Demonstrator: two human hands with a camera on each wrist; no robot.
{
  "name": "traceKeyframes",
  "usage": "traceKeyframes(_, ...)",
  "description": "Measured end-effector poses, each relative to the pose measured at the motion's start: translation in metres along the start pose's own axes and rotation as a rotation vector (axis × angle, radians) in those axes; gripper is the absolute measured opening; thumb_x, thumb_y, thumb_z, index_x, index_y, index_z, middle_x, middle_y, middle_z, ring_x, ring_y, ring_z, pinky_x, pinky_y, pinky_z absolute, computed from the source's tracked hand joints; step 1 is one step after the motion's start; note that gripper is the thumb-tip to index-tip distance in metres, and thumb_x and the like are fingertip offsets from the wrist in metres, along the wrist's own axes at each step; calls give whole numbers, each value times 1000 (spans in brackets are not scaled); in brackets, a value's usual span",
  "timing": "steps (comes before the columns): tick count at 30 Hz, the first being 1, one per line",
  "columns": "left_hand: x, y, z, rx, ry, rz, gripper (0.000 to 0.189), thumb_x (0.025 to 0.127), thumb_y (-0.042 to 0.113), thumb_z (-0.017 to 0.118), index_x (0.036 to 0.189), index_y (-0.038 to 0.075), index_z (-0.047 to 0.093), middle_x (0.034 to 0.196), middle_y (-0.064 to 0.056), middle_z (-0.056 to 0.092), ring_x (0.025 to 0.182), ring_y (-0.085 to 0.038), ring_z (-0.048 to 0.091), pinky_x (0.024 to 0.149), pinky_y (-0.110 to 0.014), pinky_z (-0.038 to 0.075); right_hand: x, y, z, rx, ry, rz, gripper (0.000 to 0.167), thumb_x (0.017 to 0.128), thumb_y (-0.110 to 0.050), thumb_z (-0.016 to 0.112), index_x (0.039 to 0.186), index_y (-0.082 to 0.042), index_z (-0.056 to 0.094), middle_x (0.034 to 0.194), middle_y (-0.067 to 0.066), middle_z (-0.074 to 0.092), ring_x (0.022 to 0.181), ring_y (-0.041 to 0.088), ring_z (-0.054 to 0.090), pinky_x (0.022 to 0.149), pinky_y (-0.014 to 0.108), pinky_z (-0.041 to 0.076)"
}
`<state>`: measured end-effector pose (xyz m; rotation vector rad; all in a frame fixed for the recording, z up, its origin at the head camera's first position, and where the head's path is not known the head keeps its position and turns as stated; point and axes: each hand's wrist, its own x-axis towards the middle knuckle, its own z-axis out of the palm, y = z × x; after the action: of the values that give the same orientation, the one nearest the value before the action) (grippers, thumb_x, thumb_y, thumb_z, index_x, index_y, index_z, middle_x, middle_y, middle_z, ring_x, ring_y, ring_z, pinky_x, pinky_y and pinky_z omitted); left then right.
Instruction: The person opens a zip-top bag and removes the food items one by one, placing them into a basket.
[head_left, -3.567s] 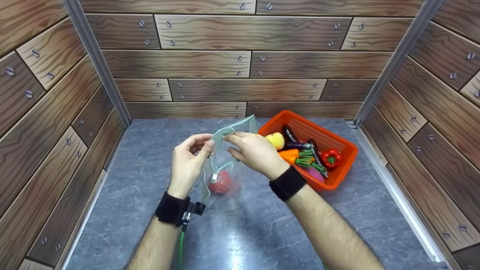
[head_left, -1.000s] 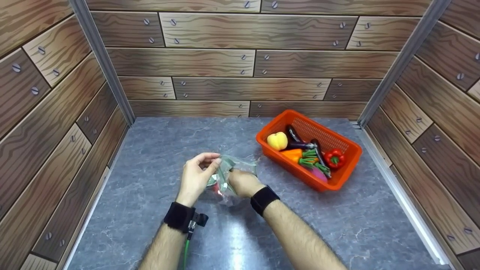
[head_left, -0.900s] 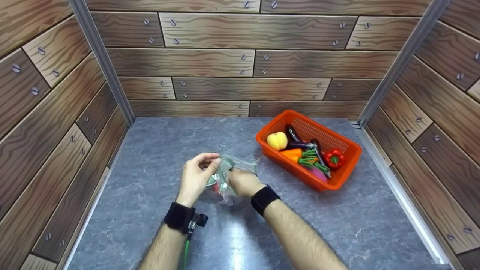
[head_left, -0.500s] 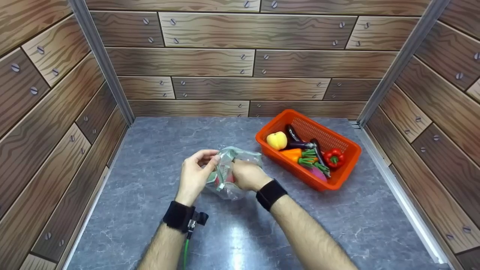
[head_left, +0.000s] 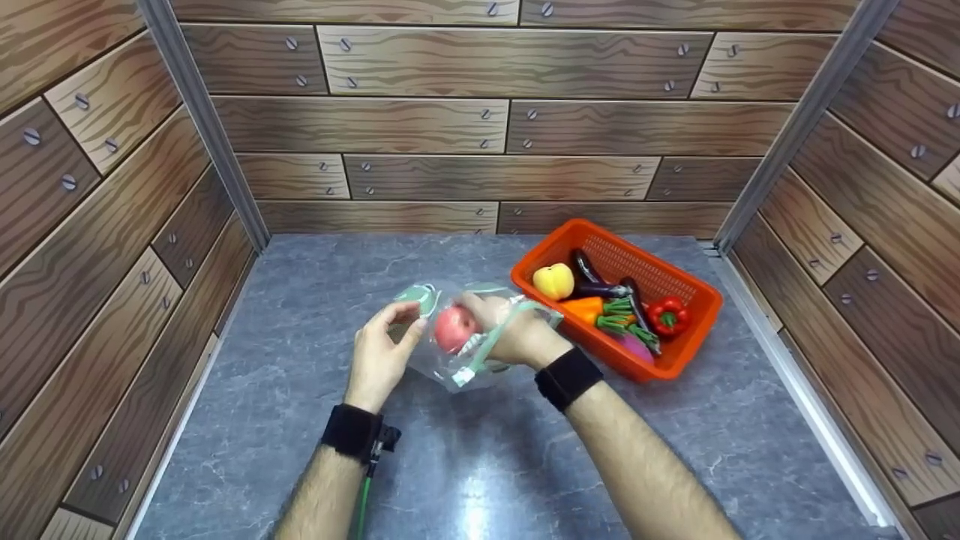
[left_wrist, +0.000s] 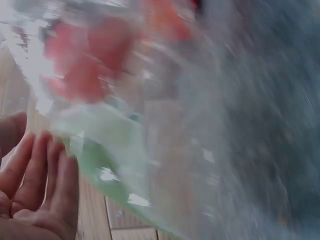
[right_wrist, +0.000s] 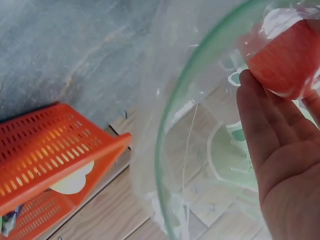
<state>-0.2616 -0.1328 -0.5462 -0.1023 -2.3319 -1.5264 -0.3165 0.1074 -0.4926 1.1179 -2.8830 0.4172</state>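
A clear zip bag (head_left: 439, 367) with green printing and a green-edged mouth is held up above the grey tabletop, its mouth turned to the right. My right hand (head_left: 517, 330) reaches through the mouth and holds a red apple (head_left: 454, 330) inside the bag. In the right wrist view the fingers lie against the apple (right_wrist: 290, 60); part of it is cut off by the frame. My left hand (head_left: 380, 352) is beside the bag's left side, thumb and fingers apart. The left wrist view shows those fingers (left_wrist: 40, 170) loosely bent near the blurred film, with nothing visible between them.
An orange perforated basket (head_left: 697, 330) stands at the right, just behind my right hand. It contains a yellow fruit (head_left: 554, 281), eggplants (head_left: 600, 291), carrots (head_left: 585, 308), a red bell pepper (head_left: 668, 316) and a purple item (head_left: 636, 348). Wood-patterned walls (head_left: 420, 176) enclose the tabletop.
My right hand, earlier deep in the bag, has come up and right with the apple. The bag has turned, its mouth now facing right. My left hand has released the bag's edge.
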Motion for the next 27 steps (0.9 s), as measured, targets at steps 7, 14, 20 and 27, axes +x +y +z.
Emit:
traceKeyframes(7, 2, -30, -5, 180, -88, 105, 76, 106, 20, 85, 174, 8, 54, 183, -19, 52, 173, -50, 41, 143, -75, 30, -10, 5, -13, 60, 55, -30, 76, 89, -32, 101, 153, -14, 65, 140, 15, 81, 124, 32, 79, 104, 47, 70)
traceKeyframes(14, 0, -48, 2, 188, -265, 185, 75, 100, 21, 89, 169, 9, 61, 178, -20, 58, 172, -48, 46, 142, -74, 33, -15, 12, -23, 191, 103, -34, 68, 90, -22, 101, 148, -7, 69, 130, 10, 81, 115, 26, 76, 103, 47, 68)
traceKeyframes(20, -4, -53, 12, 170, -224, 199, 52, 101, 15, 90, 151, 7, 76, 154, -19, 77, 149, -43, 70, 132, -66, 52, -23, 16, -34, 256, 146, -46, 70, 93, -22, 100, 150, -4, 64, 144, 16, 76, 128, 32, 77, 113, 50, 67)
traceKeyframes(27, -3, -55, 14, 184, -146, 229, 23, 102, 12, 90, 124, 7, 84, 122, -9, 86, 119, -31, 80, 112, -56, 65, -37, 27, -47, 326, 199, 2, 80, 94, -22, 101, 161, -4, 61, 156, 17, 72, 138, 33, 74, 122, 54, 63)
